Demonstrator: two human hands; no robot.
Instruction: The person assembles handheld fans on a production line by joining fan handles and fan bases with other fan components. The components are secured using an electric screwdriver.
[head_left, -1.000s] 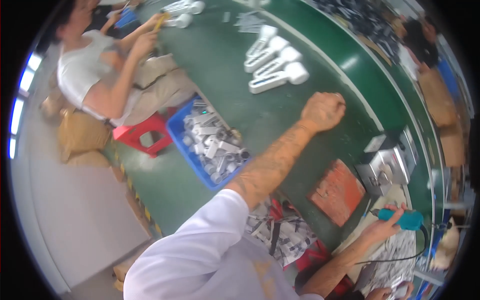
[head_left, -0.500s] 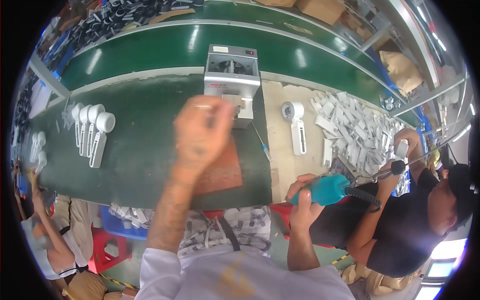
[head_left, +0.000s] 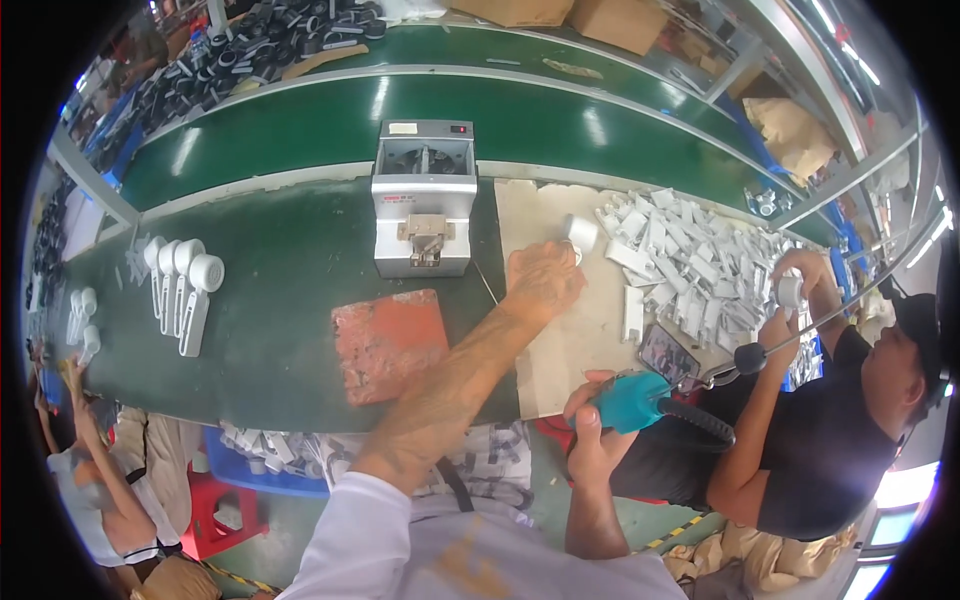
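My left hand (head_left: 545,280) reaches across to the right side of the bench and closes around a white round-headed handle part (head_left: 581,234). Only the head shows past the fingers; the hand hides the rest. Low at the right, my right hand (head_left: 594,440) grips a teal power screwdriver (head_left: 634,401) with a black coiled cord. A grey screw feeder (head_left: 424,205) stands at the back middle of the bench. In front of it lies a worn red pad (head_left: 385,345). Several white round-headed handle parts (head_left: 190,285) lie in a row at the left.
A heap of white casings (head_left: 685,265) covers the right of the bench, with a phone (head_left: 668,352) at its near edge. Close by at the right, a co-worker (head_left: 800,440) handles a white part. A blue bin (head_left: 265,482) of white parts sits below the bench edge.
My left hand has moved from in front of the screw feeder rightward to the white handle part and closed on it. The right hand keeps the screwdriver. The view has shifted slightly.
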